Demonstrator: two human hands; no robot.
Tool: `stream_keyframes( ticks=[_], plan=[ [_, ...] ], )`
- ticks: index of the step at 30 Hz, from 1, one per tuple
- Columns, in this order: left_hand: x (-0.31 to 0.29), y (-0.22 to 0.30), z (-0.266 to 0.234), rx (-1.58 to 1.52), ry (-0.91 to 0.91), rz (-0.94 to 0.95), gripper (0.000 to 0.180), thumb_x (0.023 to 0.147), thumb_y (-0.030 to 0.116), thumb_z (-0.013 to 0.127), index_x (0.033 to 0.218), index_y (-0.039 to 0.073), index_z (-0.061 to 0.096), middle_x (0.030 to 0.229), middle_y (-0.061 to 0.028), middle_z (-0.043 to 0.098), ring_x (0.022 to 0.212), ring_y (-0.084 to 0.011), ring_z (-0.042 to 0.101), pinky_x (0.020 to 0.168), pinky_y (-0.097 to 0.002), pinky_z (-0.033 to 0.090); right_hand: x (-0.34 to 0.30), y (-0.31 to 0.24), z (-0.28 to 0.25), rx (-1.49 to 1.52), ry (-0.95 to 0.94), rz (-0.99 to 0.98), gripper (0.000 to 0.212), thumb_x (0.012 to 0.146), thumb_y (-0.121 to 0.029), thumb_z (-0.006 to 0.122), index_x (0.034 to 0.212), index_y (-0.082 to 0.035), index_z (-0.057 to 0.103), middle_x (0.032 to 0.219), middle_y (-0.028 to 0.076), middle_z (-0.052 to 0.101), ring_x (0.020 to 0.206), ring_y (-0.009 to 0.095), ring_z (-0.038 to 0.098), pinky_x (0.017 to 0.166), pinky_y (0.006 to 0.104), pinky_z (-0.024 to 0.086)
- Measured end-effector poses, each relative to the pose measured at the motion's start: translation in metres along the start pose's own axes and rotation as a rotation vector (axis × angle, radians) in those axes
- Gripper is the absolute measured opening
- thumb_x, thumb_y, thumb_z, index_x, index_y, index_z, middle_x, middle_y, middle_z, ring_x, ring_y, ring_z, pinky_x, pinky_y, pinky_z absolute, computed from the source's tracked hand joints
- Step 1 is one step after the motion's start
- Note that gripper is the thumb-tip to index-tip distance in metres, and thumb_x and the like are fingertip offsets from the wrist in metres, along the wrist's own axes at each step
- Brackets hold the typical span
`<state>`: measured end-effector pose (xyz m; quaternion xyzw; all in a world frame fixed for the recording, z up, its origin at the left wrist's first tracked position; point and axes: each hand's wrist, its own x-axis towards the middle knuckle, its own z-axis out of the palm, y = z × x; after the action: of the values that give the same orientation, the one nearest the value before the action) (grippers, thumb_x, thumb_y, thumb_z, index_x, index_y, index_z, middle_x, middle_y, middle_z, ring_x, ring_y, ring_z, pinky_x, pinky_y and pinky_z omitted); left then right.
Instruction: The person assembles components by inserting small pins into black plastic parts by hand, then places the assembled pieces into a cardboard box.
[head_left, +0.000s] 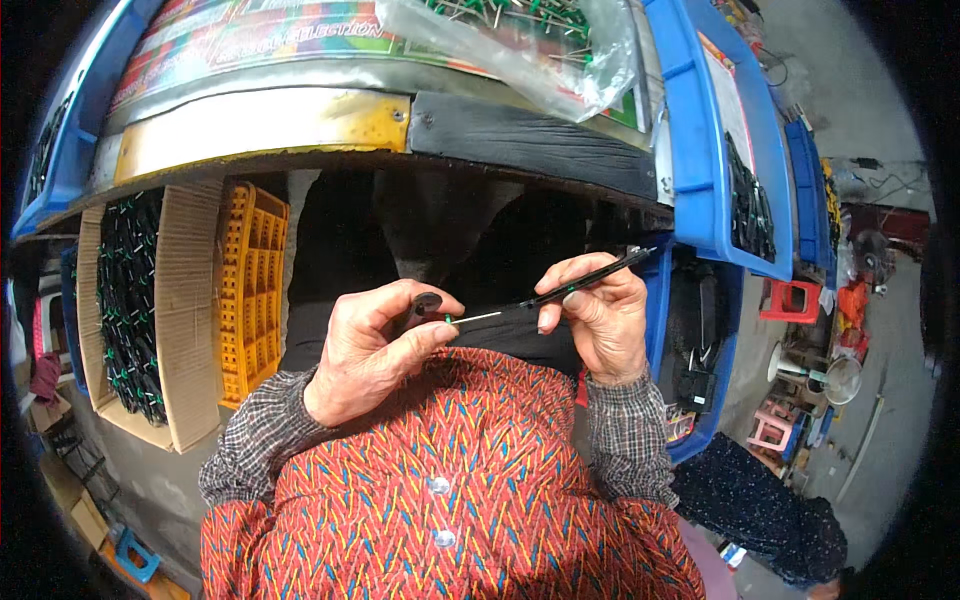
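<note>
My left hand (375, 345) is closed, with thumb and forefinger pinching a thin metal pin (478, 318) at its green end. A black rounded piece (427, 302) shows between the fingers of the same hand; whether it joins the pin I cannot tell. My right hand (600, 312) grips a slim, curved black strip (590, 281) with a small green spot, its dark tip pointing up to the right. The strip's other end lies close to the pin's free tip. Both hands are held above my lap, in front of the bench edge.
Ahead runs the bench edge (530, 130), with a clear plastic bag (570, 85) of green-ended pins on top. Left stand a cardboard box (190, 330) of black and green pieces and a yellow crate (235, 290). Blue bins (700, 150) flank me; a dark-clothed person (765, 510) is at lower right.
</note>
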<state>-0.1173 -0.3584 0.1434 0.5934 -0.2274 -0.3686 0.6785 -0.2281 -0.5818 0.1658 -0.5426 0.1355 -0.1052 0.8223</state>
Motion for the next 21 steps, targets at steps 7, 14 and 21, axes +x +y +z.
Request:
stream_keyframes(
  ticks=[7,14,21],
  plan=[
    [0.011,-0.009,-0.001,-0.029,-0.005,-0.037,0.017,0.085,0.009,0.07,0.098,-0.001,0.066,0.075,-0.0025,0.062,0.067,-0.0045,0.053,0.059,-0.0216,0.043,0.002,0.026,-0.005,0.085,-0.016,0.035,0.021,0.08,0.002,0.069,0.099,0.005,0.06,0.097,0.025,0.064,0.07,0.026,0.067,0.062,0.0349,0.058],
    [0.019,-0.015,-0.001,0.014,-0.035,-0.016,0.015,0.088,0.009,0.067,0.1,0.0,0.065,0.074,-0.0001,0.063,0.061,-0.0032,0.051,0.053,-0.021,0.041,0.005,0.046,-0.008,0.141,-0.016,0.09,0.022,0.078,0.001,0.071,0.097,0.006,0.061,0.096,0.025,0.065,0.069,0.028,0.068,0.061,0.0361,0.059],
    [0.028,-0.024,0.001,0.039,-0.024,0.042,0.017,0.086,0.012,0.069,0.097,-0.001,0.066,0.073,-0.0012,0.063,0.064,-0.004,0.051,0.058,-0.021,0.043,0.007,0.054,-0.01,0.132,-0.018,0.105,0.02,0.078,0.0,0.071,0.095,0.007,0.061,0.096,0.024,0.065,0.069,0.028,0.068,0.062,0.0357,0.058]
  ],
)
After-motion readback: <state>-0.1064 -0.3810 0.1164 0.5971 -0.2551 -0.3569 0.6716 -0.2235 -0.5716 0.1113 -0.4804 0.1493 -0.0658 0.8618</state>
